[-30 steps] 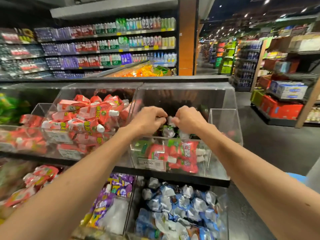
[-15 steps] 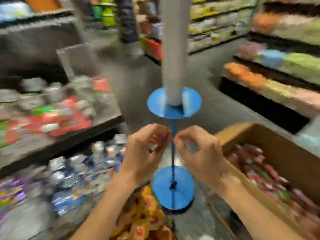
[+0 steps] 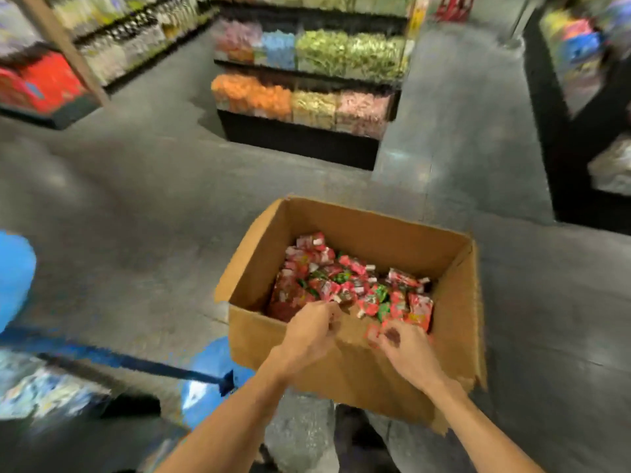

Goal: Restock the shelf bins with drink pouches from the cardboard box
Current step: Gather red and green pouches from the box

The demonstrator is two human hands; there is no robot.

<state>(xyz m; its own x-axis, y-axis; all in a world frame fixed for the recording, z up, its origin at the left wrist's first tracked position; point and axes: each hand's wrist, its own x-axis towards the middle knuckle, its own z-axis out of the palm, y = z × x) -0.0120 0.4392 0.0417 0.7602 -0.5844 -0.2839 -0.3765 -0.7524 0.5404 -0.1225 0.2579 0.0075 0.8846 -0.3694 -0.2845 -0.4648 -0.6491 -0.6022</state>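
An open cardboard box (image 3: 345,367) stands on the floor below me, holding several red and green drink pouches (image 3: 345,285). My left hand (image 3: 309,334) hovers at the box's near rim with its fingers loosely curled and nothing visible in them. Just right of it, my right hand (image 3: 408,349) is at the same rim, its fingers pinching a red pouch (image 3: 373,332) that shows in front of the near wall. A blurred shelf bin (image 3: 44,394) of blue and white pouches sits at the lower left.
A blue stand base (image 3: 208,377) with a dark strap lies left of the box, and a blue disc (image 3: 13,278) is at the left edge. Across the grey aisle floor (image 3: 136,206) stands a display of coloured bins (image 3: 307,97). Dark shelving (image 3: 580,131) flanks the right.
My view swung from the shelf bins down to the box on the floor. Both hands left the bin, dropped to the box's near rim, and the right one took hold of a red pouch.
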